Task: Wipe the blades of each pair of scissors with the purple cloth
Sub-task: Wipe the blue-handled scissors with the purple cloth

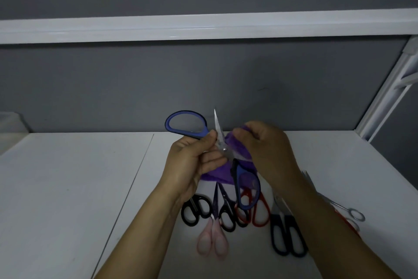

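The left hand (194,158) grips the open blue-handled scissors (224,149) by the upper loop above the white table (67,188), their bare blade (218,126) pointing up and away, and the right hand (267,145), just right of it, pinches the purple cloth (235,147) bunched beside the pivot.

Left of the pink scissors (213,231): bare white table (67,188), a wide passage. Just beyond and right of them: black scissors (222,209), red scissors (268,212) and dark-blue scissors (276,220) lie packed close; silver scissors (339,206) lie farther right, by my right forearm. Above and beyond them: my left hand (192,161) grips open blue scissors (192,134), one blade tip up; my right hand (267,147) clutches the purple cloth (238,148) close against them. The grey wall (203,86) closes the back.
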